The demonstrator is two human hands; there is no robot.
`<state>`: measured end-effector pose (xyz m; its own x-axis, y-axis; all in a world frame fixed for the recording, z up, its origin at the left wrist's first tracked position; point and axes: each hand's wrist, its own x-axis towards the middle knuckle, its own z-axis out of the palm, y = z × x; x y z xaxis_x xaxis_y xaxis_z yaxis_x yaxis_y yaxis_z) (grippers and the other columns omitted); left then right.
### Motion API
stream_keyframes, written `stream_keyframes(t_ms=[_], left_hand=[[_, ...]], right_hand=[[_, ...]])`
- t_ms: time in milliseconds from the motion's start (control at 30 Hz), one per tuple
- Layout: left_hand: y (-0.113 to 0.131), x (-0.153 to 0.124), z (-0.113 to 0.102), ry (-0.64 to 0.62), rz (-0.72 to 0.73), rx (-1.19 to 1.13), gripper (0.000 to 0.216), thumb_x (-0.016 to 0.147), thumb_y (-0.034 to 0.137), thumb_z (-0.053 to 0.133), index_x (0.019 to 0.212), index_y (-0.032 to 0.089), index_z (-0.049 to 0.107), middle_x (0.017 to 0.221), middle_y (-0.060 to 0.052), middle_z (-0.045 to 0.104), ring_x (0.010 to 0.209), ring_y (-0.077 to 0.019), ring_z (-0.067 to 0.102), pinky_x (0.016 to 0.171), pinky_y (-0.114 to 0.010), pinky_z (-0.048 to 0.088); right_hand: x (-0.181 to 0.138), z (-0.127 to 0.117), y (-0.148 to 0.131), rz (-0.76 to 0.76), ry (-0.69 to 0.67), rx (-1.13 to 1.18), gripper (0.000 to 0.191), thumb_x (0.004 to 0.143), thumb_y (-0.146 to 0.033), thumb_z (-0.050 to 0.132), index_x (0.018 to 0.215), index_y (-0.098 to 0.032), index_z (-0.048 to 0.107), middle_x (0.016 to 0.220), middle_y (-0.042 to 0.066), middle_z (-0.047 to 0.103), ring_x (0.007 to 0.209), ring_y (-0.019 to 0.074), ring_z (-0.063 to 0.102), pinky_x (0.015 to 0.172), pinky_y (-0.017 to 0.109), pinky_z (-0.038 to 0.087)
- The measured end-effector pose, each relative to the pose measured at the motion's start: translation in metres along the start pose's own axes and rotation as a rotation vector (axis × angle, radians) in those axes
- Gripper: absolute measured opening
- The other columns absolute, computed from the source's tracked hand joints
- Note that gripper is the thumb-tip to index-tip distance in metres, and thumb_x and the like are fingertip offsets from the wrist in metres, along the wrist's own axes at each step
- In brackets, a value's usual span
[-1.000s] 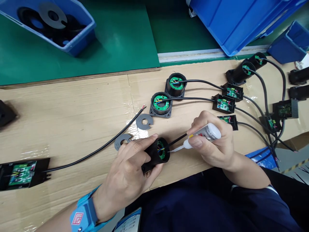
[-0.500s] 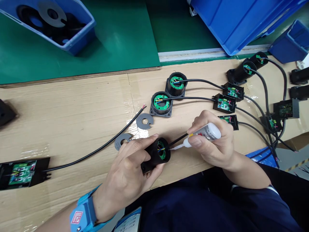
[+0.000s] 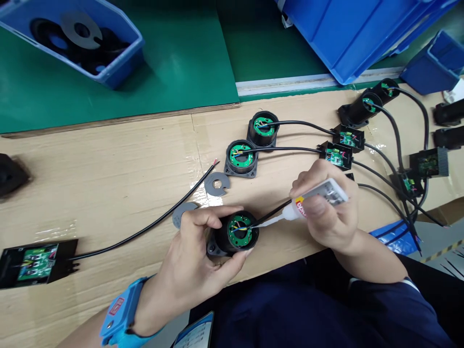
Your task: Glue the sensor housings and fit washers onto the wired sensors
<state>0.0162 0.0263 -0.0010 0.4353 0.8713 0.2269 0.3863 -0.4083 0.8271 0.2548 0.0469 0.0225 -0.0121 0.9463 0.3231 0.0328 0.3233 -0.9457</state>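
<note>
My left hand (image 3: 194, 261) grips a black round housing (image 3: 234, 237) near the front edge of the cardboard; its open face with a green circuit board points up towards me. My right hand (image 3: 328, 212) is closed round a small white glue bottle (image 3: 319, 197). The bottle's thin nozzle tip touches the wires on the green board. A black cable runs from the housing up to the right, under my right hand. Two grey slotted washers (image 3: 216, 184) lie just beyond my left hand, one partly hidden by my fingers.
Two more housings (image 3: 242, 157) with green boards sit behind, cabled to small open black boxes (image 3: 335, 155) on the right. Another black box (image 3: 34, 263) lies at the left. A blue bin (image 3: 78, 36) of black and grey rings stands far left; larger blue bins (image 3: 355, 29) far right.
My left hand has turned the housing so its open face with the green board now points upward. My right hand has tilted the glue bottle, with the nozzle still at the board.
</note>
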Motion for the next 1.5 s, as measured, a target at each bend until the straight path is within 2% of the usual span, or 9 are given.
stream_keyframes(t_ms=[133,267,367,733,900,1100,1367,1433,1500], left_hand=[[-0.001,0.0,0.001,-0.055,-0.042,-0.123,0.055,0.08,0.013,0.079,0.109,0.027,0.035,0.121,-0.011,0.074,0.112,-0.0267,0.074,0.09,-0.04,0.061],[-0.001,0.001,0.004,-0.084,-0.088,-0.298,0.055,0.082,0.01,0.078,0.11,0.029,0.034,0.125,-0.012,0.072,0.118,-0.0258,0.073,0.092,-0.04,0.063],[0.001,0.003,0.007,-0.103,-0.099,-0.362,0.055,0.082,0.008,0.078,0.11,0.028,0.036,0.125,-0.01,0.071,0.121,-0.0238,0.071,0.094,-0.037,0.064],[0.005,0.008,0.011,-0.118,-0.101,-0.444,0.055,0.08,0.002,0.077,0.108,0.028,0.038,0.121,-0.008,0.073,0.113,-0.0191,0.073,0.093,-0.031,0.064],[0.006,0.009,0.011,-0.128,-0.101,-0.443,0.051,0.084,0.007,0.078,0.108,0.028,0.038,0.119,-0.008,0.073,0.11,-0.0204,0.075,0.088,-0.032,0.066],[0.005,0.008,0.009,-0.134,-0.121,-0.406,0.047,0.088,0.021,0.08,0.106,0.028,0.036,0.121,-0.009,0.073,0.108,-0.0224,0.076,0.085,-0.036,0.068],[0.003,0.006,0.01,-0.142,-0.109,-0.44,0.053,0.083,0.006,0.078,0.108,0.028,0.036,0.123,-0.009,0.072,0.114,-0.0216,0.074,0.09,-0.034,0.066],[-0.001,0.004,0.01,-0.154,-0.121,-0.42,0.054,0.084,0.007,0.078,0.109,0.029,0.036,0.125,-0.01,0.071,0.117,-0.0231,0.072,0.092,-0.037,0.065],[-0.007,0.004,0.008,-0.193,-0.126,-0.393,0.054,0.086,0.018,0.081,0.114,0.03,0.037,0.127,-0.012,0.07,0.12,-0.0259,0.071,0.095,-0.042,0.064]], right_hand=[[0.006,0.004,0.005,0.087,0.06,0.155,0.029,0.097,-0.044,0.072,0.081,-0.021,0.064,0.065,-0.005,0.061,0.05,0.008,0.046,0.048,0.023,0.038],[0.013,0.009,0.007,0.179,0.009,0.156,0.037,0.091,-0.05,0.078,0.075,-0.021,0.06,0.063,-0.006,0.055,0.053,0.0077,0.046,0.049,0.021,0.037],[0.014,0.01,0.006,0.199,-0.062,0.187,0.038,0.089,-0.046,0.082,0.074,-0.02,0.058,0.063,-0.006,0.057,0.054,0.007,0.047,0.05,0.02,0.037],[0.013,0.01,0.006,0.219,-0.178,0.282,0.035,0.088,-0.035,0.084,0.075,-0.018,0.056,0.064,-0.007,0.056,0.055,0.0058,0.046,0.052,0.019,0.038],[0.013,0.01,0.006,0.245,-0.201,0.264,0.04,0.087,-0.043,0.084,0.074,-0.02,0.054,0.065,-0.007,0.057,0.055,0.0071,0.046,0.051,0.02,0.04],[0.013,0.009,0.004,0.233,-0.159,0.208,0.041,0.088,-0.048,0.082,0.075,-0.02,0.055,0.064,-0.007,0.058,0.053,0.0071,0.045,0.051,0.021,0.039],[0.012,0.008,0.004,0.222,-0.118,0.19,0.034,0.092,-0.042,0.079,0.077,-0.02,0.058,0.065,-0.006,0.065,0.054,0.0068,0.05,0.051,0.02,0.038],[0.013,0.006,0.006,0.239,-0.085,0.204,0.036,0.09,-0.042,0.081,0.075,-0.02,0.057,0.063,-0.006,0.063,0.054,0.0066,0.05,0.05,0.02,0.038],[0.014,0.004,0.009,0.252,-0.031,0.228,0.038,0.09,-0.045,0.081,0.073,-0.02,0.057,0.062,-0.007,0.059,0.053,0.0063,0.048,0.049,0.019,0.037]])
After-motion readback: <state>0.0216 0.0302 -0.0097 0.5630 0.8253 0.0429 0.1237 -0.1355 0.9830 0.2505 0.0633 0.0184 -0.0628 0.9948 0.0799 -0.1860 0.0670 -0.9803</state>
